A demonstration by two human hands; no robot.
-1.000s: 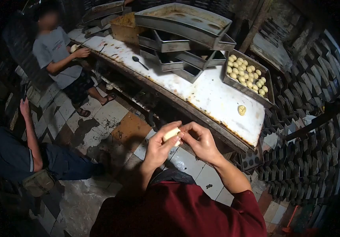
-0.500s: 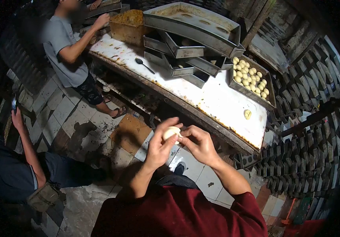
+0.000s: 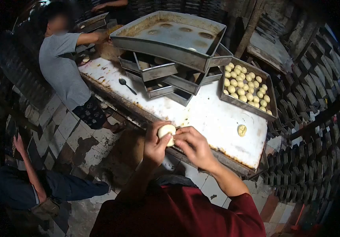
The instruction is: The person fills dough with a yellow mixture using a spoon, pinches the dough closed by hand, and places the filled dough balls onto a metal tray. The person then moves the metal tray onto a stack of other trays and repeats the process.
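Dough ball [image 3: 166, 130] — pale, round, smooth

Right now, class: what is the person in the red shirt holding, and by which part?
A round dough ball, cupped underneath and at its side in the left hand, while the right hand pinches its right edge with the fingertips.

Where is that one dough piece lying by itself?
In the head view, the lone dough piece lies on the white table at right, just below the tray of dough balls, right of the hands.
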